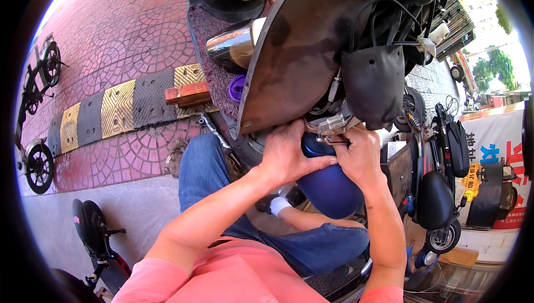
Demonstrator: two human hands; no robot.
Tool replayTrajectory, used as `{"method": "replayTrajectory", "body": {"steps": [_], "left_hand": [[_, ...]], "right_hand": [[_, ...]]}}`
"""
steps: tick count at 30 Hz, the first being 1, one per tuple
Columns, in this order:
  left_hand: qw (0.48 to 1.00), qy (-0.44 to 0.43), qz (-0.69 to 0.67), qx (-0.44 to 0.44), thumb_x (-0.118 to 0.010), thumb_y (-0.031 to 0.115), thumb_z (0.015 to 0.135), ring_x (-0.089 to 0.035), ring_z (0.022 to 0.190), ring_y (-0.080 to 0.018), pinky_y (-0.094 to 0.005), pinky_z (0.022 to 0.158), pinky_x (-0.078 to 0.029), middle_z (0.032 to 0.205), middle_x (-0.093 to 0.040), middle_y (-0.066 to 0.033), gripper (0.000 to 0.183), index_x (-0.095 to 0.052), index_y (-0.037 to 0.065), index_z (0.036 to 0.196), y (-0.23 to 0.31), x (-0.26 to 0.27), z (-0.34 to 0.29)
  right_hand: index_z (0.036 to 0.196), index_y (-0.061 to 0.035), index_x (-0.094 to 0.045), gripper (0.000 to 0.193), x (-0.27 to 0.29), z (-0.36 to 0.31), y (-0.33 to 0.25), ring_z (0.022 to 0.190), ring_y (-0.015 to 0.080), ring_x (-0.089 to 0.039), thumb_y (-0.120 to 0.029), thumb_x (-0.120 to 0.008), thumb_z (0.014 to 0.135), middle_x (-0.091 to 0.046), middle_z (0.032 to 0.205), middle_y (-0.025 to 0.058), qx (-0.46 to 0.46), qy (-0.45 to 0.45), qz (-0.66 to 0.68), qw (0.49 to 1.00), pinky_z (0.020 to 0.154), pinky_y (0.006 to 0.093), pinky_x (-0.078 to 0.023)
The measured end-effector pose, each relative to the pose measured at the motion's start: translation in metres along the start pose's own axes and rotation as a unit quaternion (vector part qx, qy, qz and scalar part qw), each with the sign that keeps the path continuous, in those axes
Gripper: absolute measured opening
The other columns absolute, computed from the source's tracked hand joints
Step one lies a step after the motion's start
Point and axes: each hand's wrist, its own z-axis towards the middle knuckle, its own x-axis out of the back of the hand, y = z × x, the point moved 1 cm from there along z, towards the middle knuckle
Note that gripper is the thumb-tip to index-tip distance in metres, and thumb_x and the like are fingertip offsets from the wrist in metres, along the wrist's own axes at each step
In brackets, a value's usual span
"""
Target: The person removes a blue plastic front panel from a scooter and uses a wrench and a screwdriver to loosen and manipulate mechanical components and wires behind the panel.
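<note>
Nearest the camera, both forearms rise from the lower edge, out of pink sleeves and over a knee in blue jeans [222, 192]. The left hand [286, 155] lies palm-down with its fingers curled over the upper left shoulder of a rounded blue cover [328, 186], gripping it; the thumb runs rightward along the cover's top. The right hand [361, 155] sits just beside it, touching the cover's upper right edge, its fingers closed narrowly around a small grey metal fitting [332, 125] that stands right above the blue cover. Whether a tool is pinched in those fingers cannot be told. The fitting lies directly ahead of both hands, a little nearer the right fingertips than the left, and its long axis runs roughly left to right across the gap between the two hands. Just beyond and above it hangs the large dark curved panel [300, 47] of the scooter's underside, slanting from lower left to upper right, with a black pouch [372, 83] and cables to its right. Farther left, on the red brick paving [128, 30], lie a yellow-and-black speed bump [117, 108] and a reddish wooden block [188, 94]; parked scooters [439, 192] stand at the right.
</note>
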Motion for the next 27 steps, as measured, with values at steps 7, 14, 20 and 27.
{"method": "replayTrajectory", "body": {"steps": [7, 14, 20, 27], "left_hand": [[0.999, -0.026, 0.018, 0.018, -0.097, 0.062, 0.068, -0.070, 0.112, -0.0461, -0.0519, 0.099, -0.056, 0.114, -0.072, -0.0262, 0.090, -0.063, -0.003, 0.120, 0.004, 0.006, 0.000], [1.000, -0.021, -0.020, -0.004, -0.091, 0.062, 0.079, -0.068, 0.113, -0.0468, -0.0523, 0.100, -0.054, 0.116, -0.069, -0.0281, 0.083, -0.061, -0.003, 0.119, 0.004, 0.004, 0.002], [0.999, 0.001, -0.030, -0.036, -0.091, 0.060, 0.081, -0.067, 0.102, -0.0460, -0.0530, 0.092, -0.053, 0.105, -0.067, -0.0255, 0.074, -0.062, -0.003, 0.108, 0.002, 0.002, 0.003], [0.998, 0.013, -0.044, -0.052, -0.089, 0.060, 0.083, -0.066, 0.098, -0.0454, -0.0529, 0.088, -0.052, 0.102, -0.067, -0.0251, 0.071, -0.064, -0.003, 0.103, -0.002, 0.001, 0.003]], "right_hand": [[0.099, -0.0004, -0.077, 0.012, 0.032, -0.007, -0.018, 0.076, 0.0378, -0.072, -0.007, -0.076, 0.088, -0.074, 0.088, 0.0191, -0.032, -0.071, 0.078, 0.994, 0.069, 0.0451, -0.056], [0.110, 0.0002, -0.076, 0.016, 0.074, -0.076, 0.007, 0.073, 0.0140, -0.066, -0.001, -0.068, 0.097, -0.070, 0.087, 0.0080, -0.166, -0.098, 0.209, 0.959, 0.067, 0.0292, -0.049], [0.130, 0.0031, -0.069, 0.027, 0.079, -0.097, -0.003, 0.065, 0.0070, -0.054, 0.002, -0.060, 0.104, -0.070, 0.087, 0.0071, -0.302, -0.013, 0.468, 0.831, 0.061, 0.0211, -0.042], [0.144, 0.0110, -0.062, 0.069, 0.076, -0.096, -0.010, 0.095, 0.0196, -0.065, -0.018, -0.084, 0.086, -0.067, 0.114, 0.0126, -0.237, -0.034, 0.716, 0.656, 0.083, 0.0315, -0.052]]}}
